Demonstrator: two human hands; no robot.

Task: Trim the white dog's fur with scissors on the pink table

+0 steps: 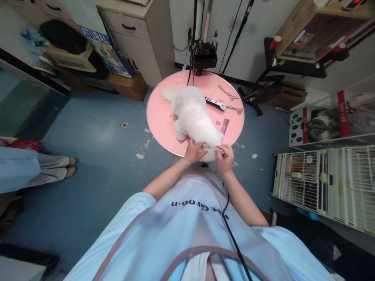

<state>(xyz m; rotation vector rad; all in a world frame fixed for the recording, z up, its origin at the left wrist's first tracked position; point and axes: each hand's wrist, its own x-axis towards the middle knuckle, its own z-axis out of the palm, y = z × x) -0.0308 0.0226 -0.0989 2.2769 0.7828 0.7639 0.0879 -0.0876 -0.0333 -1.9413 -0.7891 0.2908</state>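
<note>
A white fluffy dog (195, 111) stands on a round pink grooming table (158, 117), its head at the near edge, towards me. My left hand (194, 151) is closed around the side of the dog's head, with fingers and thumb in the fur. At the other side of the head, my right hand (225, 158) has its fingers pinched together against the fur. A small dark, shiny spot shows between those fingers, too small to name. Right of the dog lie white-and-black clippers (216, 103), scissors (227, 93), a second pair of scissors (236, 109) and a purple comb (225, 127).
A black tool holder (205, 56) on a post stands at the table's far edge. Cut fur (140, 156) litters the blue floor. Wire cages (304, 179) stand at right, a cabinet (131, 35) at the back left. Another person's legs (54, 168) show at far left.
</note>
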